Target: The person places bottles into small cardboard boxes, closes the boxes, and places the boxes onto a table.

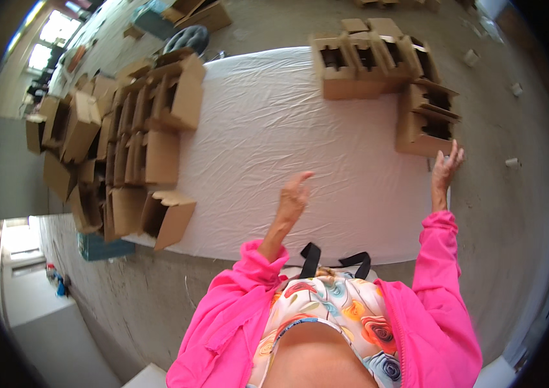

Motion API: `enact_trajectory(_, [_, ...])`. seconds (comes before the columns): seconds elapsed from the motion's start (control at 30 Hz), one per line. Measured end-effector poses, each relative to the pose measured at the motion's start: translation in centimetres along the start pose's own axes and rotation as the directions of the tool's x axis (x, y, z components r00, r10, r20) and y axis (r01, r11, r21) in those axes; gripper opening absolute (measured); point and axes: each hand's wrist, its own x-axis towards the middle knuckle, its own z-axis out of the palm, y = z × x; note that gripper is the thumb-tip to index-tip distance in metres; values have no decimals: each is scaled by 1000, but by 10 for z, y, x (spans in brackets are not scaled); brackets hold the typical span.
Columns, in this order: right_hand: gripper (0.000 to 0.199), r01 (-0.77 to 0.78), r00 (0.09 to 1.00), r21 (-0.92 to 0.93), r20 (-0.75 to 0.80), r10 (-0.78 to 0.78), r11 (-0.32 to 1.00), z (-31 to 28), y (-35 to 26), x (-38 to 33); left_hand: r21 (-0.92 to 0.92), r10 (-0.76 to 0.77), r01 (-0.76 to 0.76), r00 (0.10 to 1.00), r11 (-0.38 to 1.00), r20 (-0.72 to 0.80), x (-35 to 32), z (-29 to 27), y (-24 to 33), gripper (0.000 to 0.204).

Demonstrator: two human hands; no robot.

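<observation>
A table covered in wrinkled white cloth lies before me. Over its middle hovers my left hand, empty, its index finger stretched toward the right. At the table's right edge is my right hand, fingers apart, up against the near corner of an open brown cardboard box; whether it touches the box is hard to tell. Behind that box stands another open cardboard box. A row of open cardboard boxes continues along the far right corner.
Many open cardboard boxes crowd the table's left side, some tilted. A dark tufted stool and more cartons are beyond. Small white cylinders lie on the grey floor at right. A white cabinet stands lower left.
</observation>
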Motion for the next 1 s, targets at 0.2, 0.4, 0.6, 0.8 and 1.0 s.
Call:
enact_trajectory(0.2, [51,121,982,95,132,-133,988,7,-101,-136,567,128,246,833,786,-539,-111,-192,-54,45])
enact_trajectory(0.4, [45,151,542,653,573,-615,742,45,-315,-267,708,-60,495,838,503,-543,-174,-294,-114,45])
enact_trajectory(0.6, [42,545,137,788,253,-958,286,72,-484,-341,709,19,266,930,653,-367,-187,-307,-148,17])
enact_trajectory(0.8, [11,617,114,641,501,-858,456,102,-475,-354,316,30,90,934,945,-355,-162,-328,-110,12])
enact_trajectory(1.0, [5,662,317,415,599,-735,624,65,-421,-299,232,152,-8,779,973,-608,-66,-384,-152,21])
